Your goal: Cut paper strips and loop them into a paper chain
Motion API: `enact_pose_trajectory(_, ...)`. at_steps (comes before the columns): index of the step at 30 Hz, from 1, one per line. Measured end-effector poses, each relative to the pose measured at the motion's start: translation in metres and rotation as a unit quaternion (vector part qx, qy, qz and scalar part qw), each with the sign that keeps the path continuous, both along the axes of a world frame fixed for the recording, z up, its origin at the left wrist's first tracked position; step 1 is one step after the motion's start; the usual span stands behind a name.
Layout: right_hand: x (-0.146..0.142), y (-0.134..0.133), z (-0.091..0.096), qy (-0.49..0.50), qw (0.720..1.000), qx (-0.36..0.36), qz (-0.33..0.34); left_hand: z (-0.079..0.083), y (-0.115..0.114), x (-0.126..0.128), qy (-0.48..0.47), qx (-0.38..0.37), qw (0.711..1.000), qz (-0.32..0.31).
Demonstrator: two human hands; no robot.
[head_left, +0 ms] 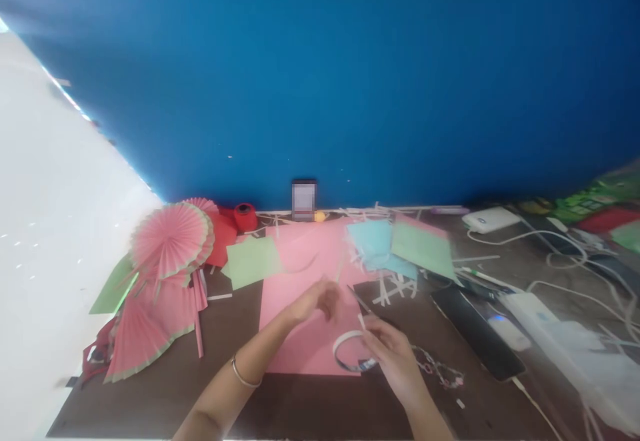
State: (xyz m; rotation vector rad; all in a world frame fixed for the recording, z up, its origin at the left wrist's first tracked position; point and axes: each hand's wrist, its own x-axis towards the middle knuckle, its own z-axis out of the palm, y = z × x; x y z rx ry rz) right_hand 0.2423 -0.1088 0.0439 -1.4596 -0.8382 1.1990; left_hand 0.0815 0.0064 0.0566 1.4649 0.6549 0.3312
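Note:
A roll of white tape [345, 338] shows as a thin ring at the fingers of my right hand [393, 351], which is closed on it. A short white end [361, 321] sticks up above the fingertips. Just behind that hand is a thin, dark pointed tool [361, 299]; whether it lies down or is held cannot be made out. My left hand [320, 299], a bangle on its wrist, is over the pink sheet [300, 341]. Its fingers are bent and smeared by motion. I cannot see whether they hold anything.
Pleated pink paper fans [170, 241] are piled at the left. Green paper [253, 261], blue paper [370, 241] and white paper strips [397, 287] lie behind my hands. At the right are a black phone [477, 334], cables and a white power strip [545, 334]. A blue wall [320, 81] rises behind.

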Motion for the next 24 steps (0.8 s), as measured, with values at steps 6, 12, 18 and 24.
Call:
enact_pose_trajectory(6,0.017,-0.022,-0.009,0.039,0.996,-0.012,-0.078,-0.005,0.048,0.041,0.228,0.173,0.948,0.137)
enact_pose_trajectory(12,0.022,-0.033,-0.012,0.0,0.995,-0.002,-0.104,-0.009,0.057,0.081,0.323,0.214,0.911,0.139)
enact_pose_trajectory(18,0.028,-0.044,-0.024,0.016,0.994,0.004,-0.111,-0.01,0.057,0.094,0.339,0.208,0.908,0.134)
enact_pose_trajectory(24,0.031,-0.044,-0.023,0.008,0.996,0.006,-0.092,-0.001,0.073,0.092,0.332,0.228,0.901,0.159)
